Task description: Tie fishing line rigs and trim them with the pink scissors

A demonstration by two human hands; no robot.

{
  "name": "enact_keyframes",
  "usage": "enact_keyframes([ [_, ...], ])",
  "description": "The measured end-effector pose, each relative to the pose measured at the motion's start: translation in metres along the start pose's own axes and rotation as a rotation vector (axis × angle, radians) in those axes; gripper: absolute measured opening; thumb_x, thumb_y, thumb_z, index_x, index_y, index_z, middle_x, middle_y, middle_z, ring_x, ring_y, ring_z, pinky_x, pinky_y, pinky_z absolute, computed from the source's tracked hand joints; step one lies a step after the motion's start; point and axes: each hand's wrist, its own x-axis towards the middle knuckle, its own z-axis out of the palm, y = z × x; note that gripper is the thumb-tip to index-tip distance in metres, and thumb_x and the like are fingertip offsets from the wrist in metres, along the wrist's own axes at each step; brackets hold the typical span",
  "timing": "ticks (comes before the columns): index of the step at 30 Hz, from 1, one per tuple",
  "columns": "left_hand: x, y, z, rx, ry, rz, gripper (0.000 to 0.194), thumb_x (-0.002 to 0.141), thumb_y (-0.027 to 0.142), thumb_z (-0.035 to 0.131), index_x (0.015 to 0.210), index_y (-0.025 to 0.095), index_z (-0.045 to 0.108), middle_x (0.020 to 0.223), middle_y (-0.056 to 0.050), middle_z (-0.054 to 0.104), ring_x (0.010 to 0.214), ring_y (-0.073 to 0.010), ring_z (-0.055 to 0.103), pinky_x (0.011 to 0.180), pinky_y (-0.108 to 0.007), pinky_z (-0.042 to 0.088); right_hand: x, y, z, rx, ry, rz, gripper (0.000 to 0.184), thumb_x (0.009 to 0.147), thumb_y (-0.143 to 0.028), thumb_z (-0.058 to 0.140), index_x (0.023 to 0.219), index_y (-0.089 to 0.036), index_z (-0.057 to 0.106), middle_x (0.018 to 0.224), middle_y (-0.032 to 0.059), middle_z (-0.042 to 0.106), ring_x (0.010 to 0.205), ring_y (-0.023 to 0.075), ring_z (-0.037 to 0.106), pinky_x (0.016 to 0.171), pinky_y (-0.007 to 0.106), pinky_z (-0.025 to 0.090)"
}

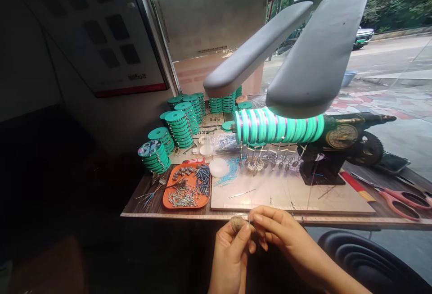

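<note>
Just in front of the table edge, my left hand (231, 251) and my right hand (281, 231) meet, fingertips pinched together. Something tiny is between them, too small to make out. A tan wrap (238, 223) covers a finger of my left hand. Beyond them lies a pale board (256, 195) with a thin metal needle-like tool (241, 193) and fine lines on it. Left of the board, an orange tray (164, 201) holds small metal pieces, dark blue pieces and pale tubes. A row of green spools (280, 126) sits on a winder (340, 136), with small weights hanging below.
Stacks of green spools (178, 129) stand at the back left. A white round lid (218, 168) and blue strands (231, 172) lie near the tray. Pink-handled scissors (401, 201) rest at the right. A grey lamp (313, 55) overhangs the winder; a black chair (364, 258) is at lower right.
</note>
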Motion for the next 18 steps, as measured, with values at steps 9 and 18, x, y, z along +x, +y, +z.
enact_keyframes([
  [9,0.0004,-0.0002,0.0006,0.002,-0.019,-0.006,0.018,0.074,0.023,0.064,0.060,0.012,0.062,0.055,0.001,0.053,0.056,-0.0088,0.046,0.057,-0.021,0.034,0.0014,-0.0021,0.0031,-0.090,0.016,-0.046,0.031,0.071,-0.043,0.066,0.067,-0.014,0.055,0.050,-0.0020,0.055,0.047,0.0096,0.050,0.048,0.021,0.032],
  [18,-0.0007,-0.0011,-0.0036,0.131,-0.074,-0.011,0.029,0.074,0.031,0.064,0.053,0.012,0.057,0.058,-0.004,0.059,0.060,-0.0132,0.049,0.063,-0.027,0.035,0.0019,0.0031,-0.0045,0.113,-0.131,0.024,0.023,0.076,-0.034,0.063,0.072,-0.013,0.054,0.056,-0.0017,0.055,0.052,0.0078,0.052,0.049,0.018,0.034],
])
